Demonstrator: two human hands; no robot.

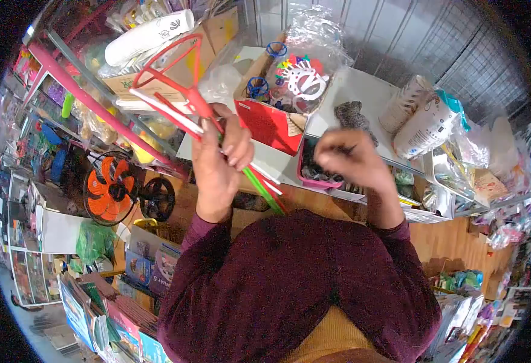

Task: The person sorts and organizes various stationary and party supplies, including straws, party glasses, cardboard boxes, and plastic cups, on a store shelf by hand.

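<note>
My left hand (220, 148) is closed around a bundle of thin plastic sticks (254, 176) in red, white and green. At the upper end of the bundle is a red plastic cup-shaped frame (198, 100) with an open ring. My right hand (359, 162) is over the right side of a pink basket (320, 183) of small dark items. Its fingers are curled and somewhat blurred, and a small dark bit shows at them that I cannot make out. Behind the basket, a red box (268, 128) holds blue ring frames (257, 88) and a clear bag of coloured pieces (303, 78).
A white counter (362, 88) carries a dark bundle (351, 115) and wrapped paper-cup stacks (426, 127). On the left are a pink shelf rail (87, 88) and a white cup stack (149, 37). Lower left, an orange fan (109, 189) stands near books (111, 305).
</note>
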